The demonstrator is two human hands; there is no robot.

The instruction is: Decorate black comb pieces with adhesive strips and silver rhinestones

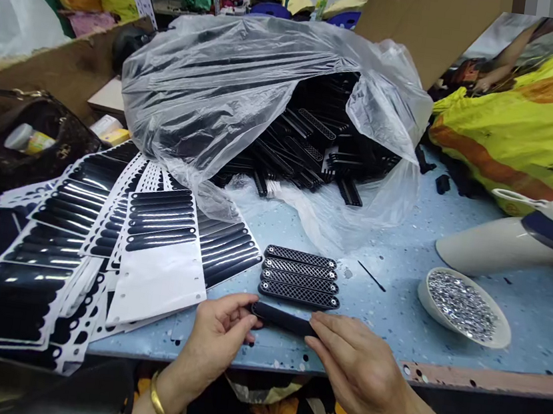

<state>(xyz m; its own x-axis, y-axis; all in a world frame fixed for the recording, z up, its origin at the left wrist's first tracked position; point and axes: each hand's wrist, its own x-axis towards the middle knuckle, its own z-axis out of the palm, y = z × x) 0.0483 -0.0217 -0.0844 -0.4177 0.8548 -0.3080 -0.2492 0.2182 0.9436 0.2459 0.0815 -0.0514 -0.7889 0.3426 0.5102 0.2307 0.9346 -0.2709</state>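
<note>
A long black strip-shaped piece with rounded ends [283, 318] is held level just above the table's front edge. My left hand [218, 331] pinches its left end between thumb and fingers. At the other end, my right hand [356, 358] has its fingers closed over the piece, covering that tip. Directly behind lie several black strips with a crosshatched face [301, 277], side by side in a neat row, each with small screws or studs at the ends. Left of my left hand, a white backing sheet with black stickers [158, 286] is partly peeled.
Overlapping sticker sheets [19, 289] cover the table's left. A torn clear plastic bag [211, 85] full of black strips stands behind. At right are a bowl of small shiny pieces [466, 307], a white-and-blue container [483, 249] and a yellow sack [542, 132]. A thin black stick [371, 276] lies mid-table.
</note>
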